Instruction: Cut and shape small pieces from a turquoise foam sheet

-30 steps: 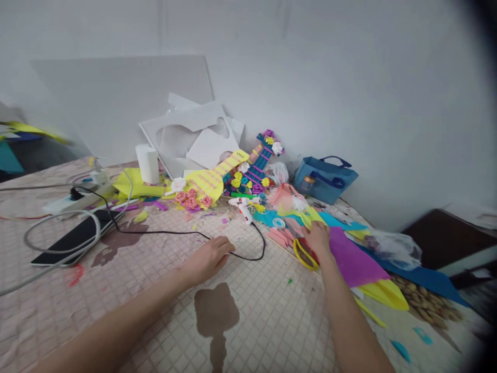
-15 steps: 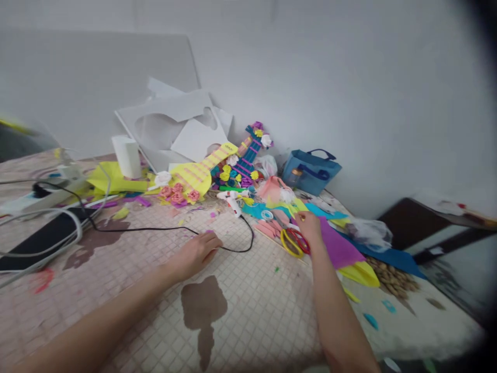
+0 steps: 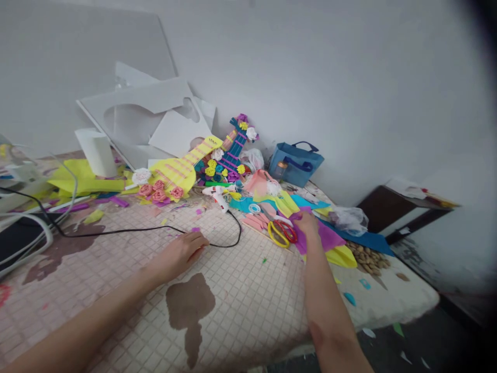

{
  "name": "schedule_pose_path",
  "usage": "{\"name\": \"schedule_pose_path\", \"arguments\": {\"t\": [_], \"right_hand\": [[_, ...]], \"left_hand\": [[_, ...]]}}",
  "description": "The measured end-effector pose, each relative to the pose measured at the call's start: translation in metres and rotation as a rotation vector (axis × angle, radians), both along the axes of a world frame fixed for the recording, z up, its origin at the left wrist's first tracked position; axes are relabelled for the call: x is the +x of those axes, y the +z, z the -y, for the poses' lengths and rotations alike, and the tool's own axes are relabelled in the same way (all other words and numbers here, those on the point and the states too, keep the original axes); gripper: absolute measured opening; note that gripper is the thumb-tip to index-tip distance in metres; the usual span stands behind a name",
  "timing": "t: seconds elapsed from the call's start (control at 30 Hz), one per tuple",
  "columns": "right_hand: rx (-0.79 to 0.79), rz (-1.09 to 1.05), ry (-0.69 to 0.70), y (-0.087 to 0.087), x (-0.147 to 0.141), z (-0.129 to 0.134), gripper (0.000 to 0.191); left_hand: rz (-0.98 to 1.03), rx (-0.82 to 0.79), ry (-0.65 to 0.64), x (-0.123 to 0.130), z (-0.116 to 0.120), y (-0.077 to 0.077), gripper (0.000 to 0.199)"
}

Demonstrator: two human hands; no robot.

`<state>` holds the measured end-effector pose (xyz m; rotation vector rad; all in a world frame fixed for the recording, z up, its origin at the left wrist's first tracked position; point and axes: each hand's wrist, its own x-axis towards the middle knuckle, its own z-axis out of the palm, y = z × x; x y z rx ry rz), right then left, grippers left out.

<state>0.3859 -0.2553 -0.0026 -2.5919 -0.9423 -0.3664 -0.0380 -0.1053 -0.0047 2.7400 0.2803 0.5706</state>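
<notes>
My left hand rests on the checked tablecloth beside the black cord of a white glue gun, its fingers curled together; whether anything is under them is hidden. On the right, my right hand is closed on the edge of a purple sheet. Scissors with a yellow and a red handle lie just left of that hand. Yellow crepe paper and blue paper lie behind it. Further back stand a yellow guitar shape with paper roses and a blue one.
A blue bag stands by the wall. White cut boards lean at the back left, near a white roll. Cables and a power strip lie far left. Nuts and a clear plastic bag lie at the right.
The view has turned rightward, so most things sit further left. My right hand has come onto the purple sheet, which is now bunched at its fingers. My left hand stays by the cord.
</notes>
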Motion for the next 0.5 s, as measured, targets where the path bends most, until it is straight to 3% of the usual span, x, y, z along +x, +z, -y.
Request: {"name": "schedule_pose_path", "arguments": {"t": [0.17, 0.33, 0.5], "right_hand": [[-0.036, -0.027, -0.193, -0.005, -0.002, -0.002, 0.033], [-0.053, -0.061, -0.184, -0.002, 0.001, -0.002, 0.013], [0.001, -0.011, -0.185, 0.008, 0.002, 0.003, 0.012]], "left_hand": [[-0.018, -0.002, -0.006, -0.001, -0.001, 0.000, 0.022], [-0.042, -0.032, -0.008, -0.001, -0.003, -0.003, 0.022], [-0.031, -0.035, -0.003, 0.000, -0.002, -0.002, 0.023]]}}
